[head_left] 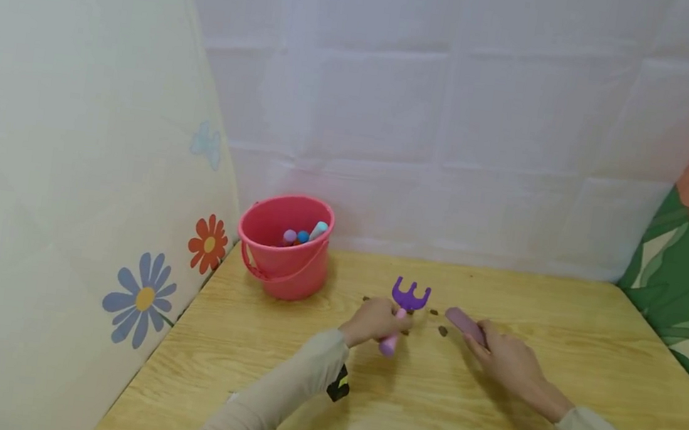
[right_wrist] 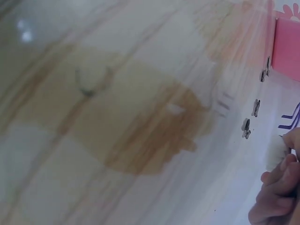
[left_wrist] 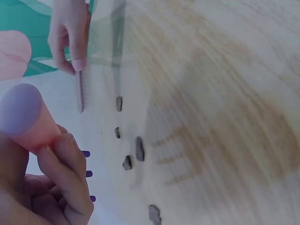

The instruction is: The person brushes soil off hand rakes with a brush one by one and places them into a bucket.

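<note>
My left hand (head_left: 371, 321) grips the pink handle of a small toy rake (head_left: 409, 298) with three purple prongs. It holds the rake above the table, prongs pointing away. In the left wrist view the handle's rounded lilac end (left_wrist: 21, 108) shows close up. With my right hand (head_left: 512, 365) I hold a mauve brush (head_left: 464, 324) by one end. White bristles (right_wrist: 275, 153) show in the right wrist view. Several small dark brown bits (left_wrist: 140, 149) lie scattered on the table below and between the two tools.
A pink bucket (head_left: 288, 276) stands at the back left of the wooden table (head_left: 441, 428), with purple, blue and light-blue rounded ends (head_left: 303, 237) showing inside. A white cloth (head_left: 492, 118) hangs behind, and flower-printed sheets (head_left: 70, 138) stand at the sides.
</note>
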`<state>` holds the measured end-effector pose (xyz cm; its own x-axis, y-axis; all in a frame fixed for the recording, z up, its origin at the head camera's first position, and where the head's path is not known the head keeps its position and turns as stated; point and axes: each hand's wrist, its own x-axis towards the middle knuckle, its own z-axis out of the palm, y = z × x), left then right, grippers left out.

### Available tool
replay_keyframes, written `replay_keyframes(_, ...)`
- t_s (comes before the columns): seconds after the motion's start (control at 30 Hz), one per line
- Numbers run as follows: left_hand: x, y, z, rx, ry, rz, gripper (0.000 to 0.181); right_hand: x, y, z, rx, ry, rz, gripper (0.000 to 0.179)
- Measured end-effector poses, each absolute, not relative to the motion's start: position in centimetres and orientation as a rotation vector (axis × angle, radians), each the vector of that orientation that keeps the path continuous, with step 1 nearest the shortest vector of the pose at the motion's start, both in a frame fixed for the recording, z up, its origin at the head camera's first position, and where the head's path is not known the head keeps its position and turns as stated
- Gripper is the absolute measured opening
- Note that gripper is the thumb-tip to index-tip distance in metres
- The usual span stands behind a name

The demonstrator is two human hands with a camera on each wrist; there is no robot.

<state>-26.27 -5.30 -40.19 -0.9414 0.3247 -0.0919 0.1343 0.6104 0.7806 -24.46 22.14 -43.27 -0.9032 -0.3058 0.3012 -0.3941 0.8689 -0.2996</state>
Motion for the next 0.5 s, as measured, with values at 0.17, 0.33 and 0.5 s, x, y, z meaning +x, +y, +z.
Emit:
replay_keyframes(0.17,-26.5,-6.1,-39.2,0.407,2.699,1.161,0.030,-24.5,22.3,-43.2,0.548,-2.790,0.510,0.034)
replay_keyframes(0.33,-26.6,-7.1,-38.6,0.403,2.771,1.079,0.038,-24.4,22.4,-43.0,0.546,-2.807,0.504,0.035)
replay_keyframes(0.5,-26.6,-7.9,-38.1,0.423,2.783,1.087,0.037,-24.5,22.5,-43.0,0.548,-2.803,0.487,0.033)
